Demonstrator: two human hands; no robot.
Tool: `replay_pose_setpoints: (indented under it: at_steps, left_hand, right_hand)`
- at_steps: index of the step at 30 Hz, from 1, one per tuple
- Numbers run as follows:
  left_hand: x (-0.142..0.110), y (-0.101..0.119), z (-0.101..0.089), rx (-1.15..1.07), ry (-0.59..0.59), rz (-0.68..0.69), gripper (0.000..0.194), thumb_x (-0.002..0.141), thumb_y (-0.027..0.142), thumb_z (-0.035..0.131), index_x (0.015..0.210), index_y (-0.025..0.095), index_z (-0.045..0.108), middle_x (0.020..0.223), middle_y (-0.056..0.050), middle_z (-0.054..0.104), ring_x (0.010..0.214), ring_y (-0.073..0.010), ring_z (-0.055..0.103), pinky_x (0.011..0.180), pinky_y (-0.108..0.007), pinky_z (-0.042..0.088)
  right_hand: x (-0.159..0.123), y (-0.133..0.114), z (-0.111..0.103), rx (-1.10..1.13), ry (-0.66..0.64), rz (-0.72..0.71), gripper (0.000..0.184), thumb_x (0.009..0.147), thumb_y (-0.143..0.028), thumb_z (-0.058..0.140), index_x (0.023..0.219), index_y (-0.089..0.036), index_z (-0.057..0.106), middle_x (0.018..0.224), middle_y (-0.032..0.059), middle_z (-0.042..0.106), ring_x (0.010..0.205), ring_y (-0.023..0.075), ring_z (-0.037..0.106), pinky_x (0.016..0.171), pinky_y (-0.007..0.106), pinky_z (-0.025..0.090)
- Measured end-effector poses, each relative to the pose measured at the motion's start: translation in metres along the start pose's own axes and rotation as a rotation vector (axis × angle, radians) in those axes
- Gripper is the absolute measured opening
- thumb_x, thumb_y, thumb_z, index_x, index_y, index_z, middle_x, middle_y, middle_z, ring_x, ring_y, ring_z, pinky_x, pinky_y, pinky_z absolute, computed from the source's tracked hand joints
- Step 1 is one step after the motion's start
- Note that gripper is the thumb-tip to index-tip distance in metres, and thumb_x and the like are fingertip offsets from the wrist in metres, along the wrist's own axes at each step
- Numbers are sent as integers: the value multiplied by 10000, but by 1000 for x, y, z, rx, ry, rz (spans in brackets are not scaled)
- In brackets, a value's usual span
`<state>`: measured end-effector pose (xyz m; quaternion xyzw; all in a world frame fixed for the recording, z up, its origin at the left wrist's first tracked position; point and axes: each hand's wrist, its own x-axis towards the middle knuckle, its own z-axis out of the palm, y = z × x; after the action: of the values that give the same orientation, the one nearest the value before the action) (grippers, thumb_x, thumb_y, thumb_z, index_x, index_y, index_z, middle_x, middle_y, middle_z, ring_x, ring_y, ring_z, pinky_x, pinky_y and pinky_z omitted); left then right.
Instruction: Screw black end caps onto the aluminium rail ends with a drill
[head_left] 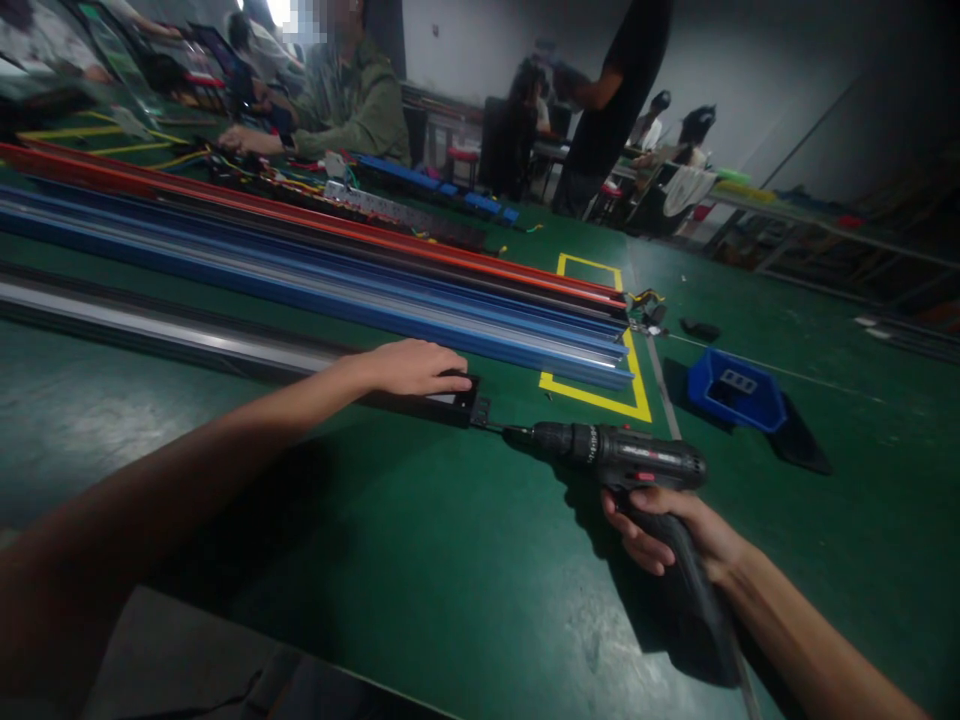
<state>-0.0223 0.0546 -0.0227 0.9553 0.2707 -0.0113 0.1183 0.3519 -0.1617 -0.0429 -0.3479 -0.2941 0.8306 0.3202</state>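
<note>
My right hand (675,530) is wrapped round the handle of a black cordless drill (645,458), which lies level and points left. Its bit meets the black end cap (480,405) of a long black rail with a pale strip (225,335). My left hand (420,368) lies over this rail close to its right end, its fingers curled over the top and pressing on it. Part of the rail is hidden beneath the hand and forearm. Whether a screw sits at the tip of the bit is too small to tell.
Blue rails (450,300) and orange-red rails (420,240) lie behind, across yellow tape marks (600,405) on the green table (450,560). A blue bin (735,390) stands at right, near small black parts (701,328). Wired strips (405,210) and several people are farther back.
</note>
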Motion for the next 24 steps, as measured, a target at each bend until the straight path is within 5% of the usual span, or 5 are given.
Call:
replay_pose_setpoints:
  at_steps: [24]
  left_hand:
    - [0,6,-1,18,-3,-25,539,1040,626,269,1010,222,625,1002,-42,699,900,-208,656,716,-295,419]
  right_hand:
    - [9,8,-5,42,-5,-17,288,875,-349,713,977,-80,729,743,24,645,431,25,459,464,182,479]
